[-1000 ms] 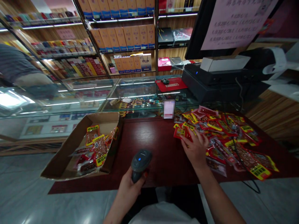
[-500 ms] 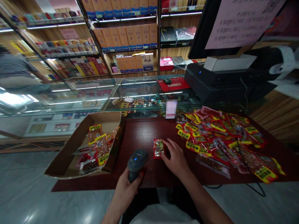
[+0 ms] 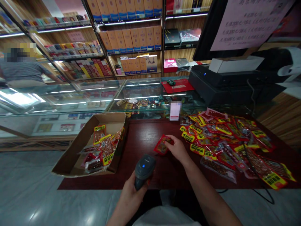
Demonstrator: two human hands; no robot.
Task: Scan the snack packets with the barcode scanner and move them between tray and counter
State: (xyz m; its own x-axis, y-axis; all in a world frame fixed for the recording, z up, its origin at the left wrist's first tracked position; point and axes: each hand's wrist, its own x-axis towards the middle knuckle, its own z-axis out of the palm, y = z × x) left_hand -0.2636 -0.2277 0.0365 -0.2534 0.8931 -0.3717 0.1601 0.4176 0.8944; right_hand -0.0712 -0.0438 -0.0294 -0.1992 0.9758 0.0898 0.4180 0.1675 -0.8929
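My left hand (image 3: 134,192) is wrapped round the handle of a dark grey barcode scanner (image 3: 145,168), which shows a small blue light. In front of it, my right hand (image 3: 176,149) pinches a small red snack packet (image 3: 162,145) by its right side, and the packet sits tilted at the tabletop. To the right of that hand lies a loose pile of red and yellow snack packets (image 3: 211,133). On the left, a shallow cardboard box (image 3: 70,157) holds several similar packets (image 3: 107,146).
Everything rests on a dark red wooden table (image 3: 141,131). Behind it runs a glass display counter (image 3: 94,91). A monitor (image 3: 202,37) stands at the back right, and a black cable (image 3: 250,163) crosses the pile. A person (image 3: 25,69) is behind the counter at far left.
My right hand has closed on the snack packet, which has turned and lifted at an angle. The scanner in my left hand has shifted slightly right and down. The view has moved a little.
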